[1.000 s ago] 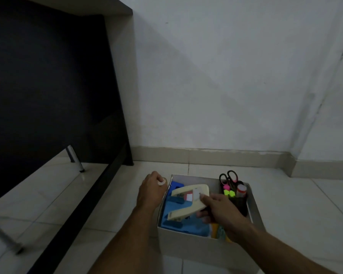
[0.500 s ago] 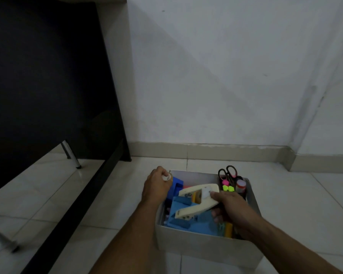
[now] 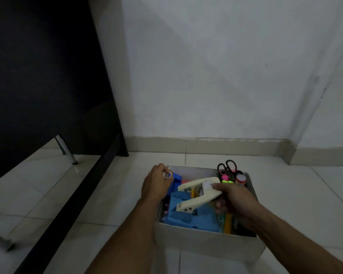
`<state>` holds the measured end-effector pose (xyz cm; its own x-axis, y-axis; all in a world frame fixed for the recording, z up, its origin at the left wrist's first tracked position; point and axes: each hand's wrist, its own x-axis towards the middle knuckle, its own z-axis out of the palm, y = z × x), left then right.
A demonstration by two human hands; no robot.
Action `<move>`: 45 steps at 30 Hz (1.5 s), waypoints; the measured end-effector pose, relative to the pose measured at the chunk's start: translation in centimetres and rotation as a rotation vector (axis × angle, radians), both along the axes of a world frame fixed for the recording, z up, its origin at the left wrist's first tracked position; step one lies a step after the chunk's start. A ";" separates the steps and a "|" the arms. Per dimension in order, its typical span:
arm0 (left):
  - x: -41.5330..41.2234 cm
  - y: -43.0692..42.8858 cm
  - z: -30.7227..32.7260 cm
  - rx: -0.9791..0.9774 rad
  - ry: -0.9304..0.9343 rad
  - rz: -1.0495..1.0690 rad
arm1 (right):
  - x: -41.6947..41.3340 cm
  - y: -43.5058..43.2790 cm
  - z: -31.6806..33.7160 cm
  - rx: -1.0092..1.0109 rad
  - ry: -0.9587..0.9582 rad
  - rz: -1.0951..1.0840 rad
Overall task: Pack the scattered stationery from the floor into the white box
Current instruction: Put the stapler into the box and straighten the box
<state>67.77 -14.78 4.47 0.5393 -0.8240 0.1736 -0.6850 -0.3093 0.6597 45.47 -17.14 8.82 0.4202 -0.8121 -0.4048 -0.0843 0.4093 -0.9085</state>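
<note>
In the head view, the white box point(image 3: 206, 242) sits on the tiled floor point(image 3: 305, 204) near the wall, beside a black desk panel point(image 3: 48, 76). The right hand point(image 3: 236, 200) grips a cream hole punch point(image 3: 198, 194), thumb on top of its handle and fingers curled underneath. It holds the punch tilted over the middle of the box, low end toward the near left corner, above a blue plastic piece point(image 3: 194, 216). Whether the punch touches that piece I cannot tell.

The left hand point(image 3: 156, 184) is at the far left corner of the box, fingers curled round a small round white-and-blue thing point(image 3: 167, 175), perhaps a tape roll.

Black-handled scissors point(image 3: 227, 168) and neon highlighter caps point(image 3: 227, 181) stand upright in the far right corner.

The punch is probably stiff and fairly heavy for its size, with a hinged handle that may give when squeezed. I judge a grip across its body, near the hinge, steadier than one at the handle tip. It should be laid flat on the blue piece, away from the upright pens. The small round thing looks light and could slip into a gap.
</note>
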 end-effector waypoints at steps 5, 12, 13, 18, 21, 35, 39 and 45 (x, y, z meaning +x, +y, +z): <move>0.3 -0.1 -0.2 -0.017 -0.073 -0.009 | -0.1 -1.4 0.3 0.067 -0.029 -0.057; 0.6 -0.6 0.1 -0.016 -0.017 -0.007 | 1.1 -1.4 0.3 0.107 -0.010 -0.014; 0.7 -0.6 0.1 -0.015 -0.009 -0.006 | 1.3 -1.1 0.2 0.099 -0.007 0.001; 0.8 -0.9 -0.1 -0.015 0.020 -0.015 | 2.9 2.7 -0.9 0.004 0.008 0.155; 0.6 -1.0 -0.1 0.003 0.031 -0.035 | 3.6 3.6 -0.9 0.000 0.007 0.176; 0.5 -1.7 0.2 0.057 0.001 -0.050 | 2.0 0.2 -0.4 -0.096 0.115 0.109; 0.2 -2.9 0.8 0.080 0.057 -0.150 | 1.1 -1.6 -1.4 -0.185 0.201 0.052; -1.2 -5.5 2.0 0.162 0.101 -0.413 | -1.2 -3.3 -2.4 -0.473 0.491 0.059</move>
<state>66.57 -20.28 6.49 0.1676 -0.9858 -0.0124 -0.7070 -0.1290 0.6953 44.23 -20.42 6.46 0.3274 -0.9299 -0.1674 -0.5427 -0.0400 -0.8390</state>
